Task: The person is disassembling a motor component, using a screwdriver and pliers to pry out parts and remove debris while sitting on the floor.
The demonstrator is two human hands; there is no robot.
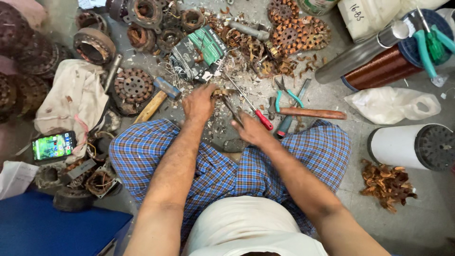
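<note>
Two hands work close together above the floor (332, 102), between the person's knees. The left hand (200, 103) is curled tight over a small brownish piece (222, 92) at its fingertips. The right hand (251, 130) is closed around a thin dark tool (232, 110), whose tip reaches up to that piece. A red-handled screwdriver (256, 114) lies just beside the right hand, a hammer (156, 99) near the left.

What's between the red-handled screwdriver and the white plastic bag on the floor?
Head view: between the red-handled screwdriver and the white plastic bag lie teal-handled pliers, a wooden-handled tool, plus scattered scraps on the floor.
</note>
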